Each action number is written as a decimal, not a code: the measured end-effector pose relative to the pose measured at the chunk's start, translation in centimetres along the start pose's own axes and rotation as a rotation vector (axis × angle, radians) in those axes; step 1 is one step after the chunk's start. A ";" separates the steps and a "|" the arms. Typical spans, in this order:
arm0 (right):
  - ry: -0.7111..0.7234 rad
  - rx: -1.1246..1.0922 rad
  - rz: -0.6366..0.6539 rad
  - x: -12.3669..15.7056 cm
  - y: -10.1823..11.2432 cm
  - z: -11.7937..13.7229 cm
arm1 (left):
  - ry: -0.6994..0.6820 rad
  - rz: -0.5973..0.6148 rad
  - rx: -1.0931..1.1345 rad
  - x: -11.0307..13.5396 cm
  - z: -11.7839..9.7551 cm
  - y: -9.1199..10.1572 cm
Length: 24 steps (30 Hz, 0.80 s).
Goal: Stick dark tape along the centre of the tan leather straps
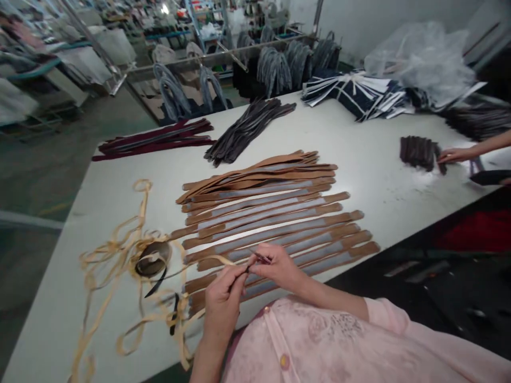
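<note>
My left hand (223, 300) and my right hand (277, 266) meet at the near edge of the white table (359, 154). Their fingertips pinch a thin dark strip (255, 259) between them. A tan backing tape (211, 259) runs from that spot leftward to a tape roll (152, 259), which lies among loose curls of tan tape (107, 260). Under and beyond my hands lie several long brown straps with grey middle strips (275, 223), side by side.
A pile of dark grey straps (247, 127) and maroon straps (159, 139) lie further back. Navy-and-white bundles (359, 93) and clear plastic (423, 56) sit at the far right. Another person's hand (455, 155) rests by a small dark stack (419, 151).
</note>
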State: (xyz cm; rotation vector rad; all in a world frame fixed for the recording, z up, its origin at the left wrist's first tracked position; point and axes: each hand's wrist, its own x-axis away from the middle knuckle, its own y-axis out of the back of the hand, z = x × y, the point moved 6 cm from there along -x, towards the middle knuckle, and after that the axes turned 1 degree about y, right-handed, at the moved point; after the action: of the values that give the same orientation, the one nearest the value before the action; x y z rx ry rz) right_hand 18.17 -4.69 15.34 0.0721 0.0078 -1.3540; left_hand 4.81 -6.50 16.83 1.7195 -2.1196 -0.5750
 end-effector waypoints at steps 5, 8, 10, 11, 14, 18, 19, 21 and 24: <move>-0.104 -0.046 -0.089 1.1 2.0 -2.0 | 0.166 0.177 -0.029 -1.2 2.2 -1.6; -0.207 -0.098 -0.194 2.2 3.6 -4.0 | 0.339 0.297 -0.009 -1.3 4.5 -2.7; -0.296 -0.155 -0.264 3.3 4.8 -6.0 | 0.457 0.374 0.012 -1.2 5.9 -3.7; -0.337 -0.183 -0.296 4.0 5.5 -7.0 | 0.506 0.408 0.023 -1.1 6.5 -4.3; -0.411 -0.214 -0.433 6.2 8.4 -9.6 | 0.570 0.488 0.054 -1.2 7.3 -5.9; -0.401 -0.152 -0.639 7.9 13.9 -11.0 | 0.536 0.510 0.016 -3.4 7.3 -5.9; -0.381 -0.123 -0.678 8.0 15.5 -10.9 | 0.523 0.511 -0.005 -4.3 7.3 -5.5; -0.329 -0.046 -0.743 7.4 18.7 -10.4 | 0.497 0.502 -0.031 -6.5 7.0 -4.3; -0.287 0.062 -0.822 5.4 23.5 -10.1 | 0.496 0.445 -0.042 -10.3 6.8 -1.9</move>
State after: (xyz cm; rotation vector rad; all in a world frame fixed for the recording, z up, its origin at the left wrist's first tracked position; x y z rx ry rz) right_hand 42.58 -4.39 6.11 -0.0853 -0.2724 -2.1762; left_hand 5.00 3.91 9.86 1.1512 -2.0007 -0.0529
